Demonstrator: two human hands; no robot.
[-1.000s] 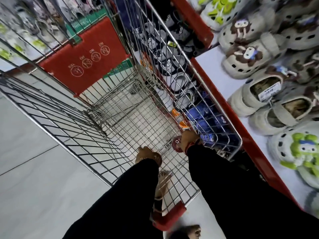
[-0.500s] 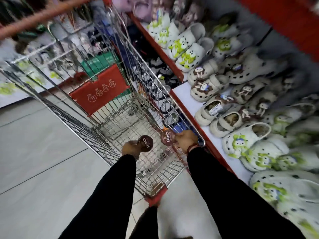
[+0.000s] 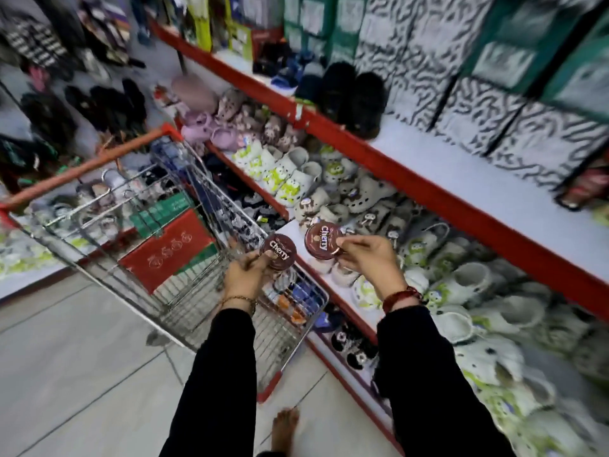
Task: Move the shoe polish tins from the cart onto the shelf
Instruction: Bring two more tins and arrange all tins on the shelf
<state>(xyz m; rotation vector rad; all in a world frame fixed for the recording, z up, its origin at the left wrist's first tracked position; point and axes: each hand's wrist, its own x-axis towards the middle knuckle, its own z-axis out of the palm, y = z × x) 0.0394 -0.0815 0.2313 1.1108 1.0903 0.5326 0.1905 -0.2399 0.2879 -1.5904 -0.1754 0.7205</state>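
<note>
Tins gripped, one per hand: left tin (image 3: 278,252) by left hand (image 3: 245,275) over cart (image 3: 184,285); right tin (image 3: 324,241) by right hand (image 3: 372,258) near shelf (image 3: 428,192).

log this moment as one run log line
stage: carrying | left hand: holds tin above cart | right hand: holds tin | shelf: not yet reached

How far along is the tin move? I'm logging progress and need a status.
Done: no tin shows on the upper shelf yet. In hand: left hand and right hand each hold a Cherry tin, lifted out above the cart. Left: placing both; the cart floor is too blurred to count more.
</note>
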